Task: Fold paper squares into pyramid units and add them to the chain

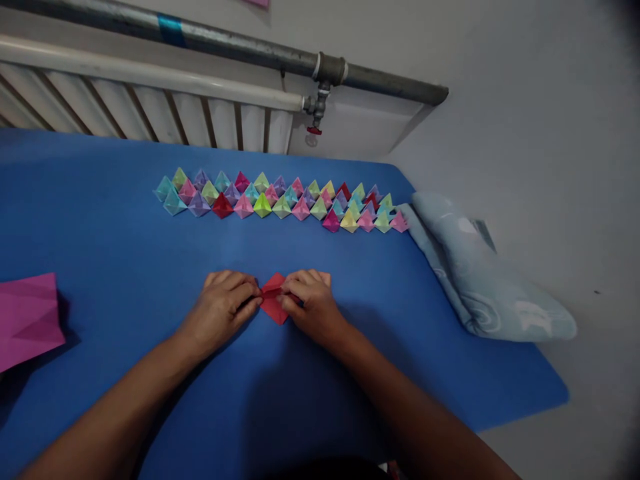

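Note:
A small red folded paper lies between my hands on the blue table. My left hand pinches its left corner between thumb and fingers. Over its right side, my right hand is closed on the paper, with the fingertips at a fold near the middle. A light pink paper edge shows just beyond the right fingers. Beyond both hands, rows of small folded paper pieces in many colours stretch across the table.
At the left edge sits a larger creased magenta paper. A folded light blue cloth lies along the table's right side against the wall. Behind the table are a white radiator, a metal pipe and a red-handled valve.

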Available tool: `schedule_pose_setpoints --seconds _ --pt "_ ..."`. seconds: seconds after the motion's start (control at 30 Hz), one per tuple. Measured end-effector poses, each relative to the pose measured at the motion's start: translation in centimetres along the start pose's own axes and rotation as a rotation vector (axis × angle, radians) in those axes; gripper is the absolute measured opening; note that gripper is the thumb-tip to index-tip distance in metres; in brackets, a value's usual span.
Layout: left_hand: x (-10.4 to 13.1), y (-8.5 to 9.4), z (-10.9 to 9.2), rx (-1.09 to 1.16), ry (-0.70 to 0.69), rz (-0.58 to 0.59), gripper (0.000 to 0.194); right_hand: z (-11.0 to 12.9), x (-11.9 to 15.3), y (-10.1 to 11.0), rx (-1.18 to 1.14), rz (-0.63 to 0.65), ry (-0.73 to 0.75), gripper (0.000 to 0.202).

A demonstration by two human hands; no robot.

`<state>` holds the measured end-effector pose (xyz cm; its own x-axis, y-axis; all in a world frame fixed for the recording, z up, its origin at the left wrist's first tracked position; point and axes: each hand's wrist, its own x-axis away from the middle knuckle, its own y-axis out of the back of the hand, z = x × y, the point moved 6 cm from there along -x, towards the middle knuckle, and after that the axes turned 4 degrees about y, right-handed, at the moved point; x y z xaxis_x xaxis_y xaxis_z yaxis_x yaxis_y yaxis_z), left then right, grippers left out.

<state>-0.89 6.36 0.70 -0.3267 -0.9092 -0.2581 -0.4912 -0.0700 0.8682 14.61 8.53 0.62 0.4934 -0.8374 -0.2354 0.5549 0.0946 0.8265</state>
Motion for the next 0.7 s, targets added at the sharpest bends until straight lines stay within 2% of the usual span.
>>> schedule_pose_setpoints --seconds 0.33,0.7 --pt "-0.36 -0.19 0.5 0.035 0.109 0.004 0.021 -0.13 -0.18 -0.24 -0.037 -0.012 -0.091 0.013" --pt "-0.62 -0.62 0.42 0.007 0.196 -0.022 0.019 0.26 -0.43 -0.51 0.074 -0.037 -0.125 0.017"
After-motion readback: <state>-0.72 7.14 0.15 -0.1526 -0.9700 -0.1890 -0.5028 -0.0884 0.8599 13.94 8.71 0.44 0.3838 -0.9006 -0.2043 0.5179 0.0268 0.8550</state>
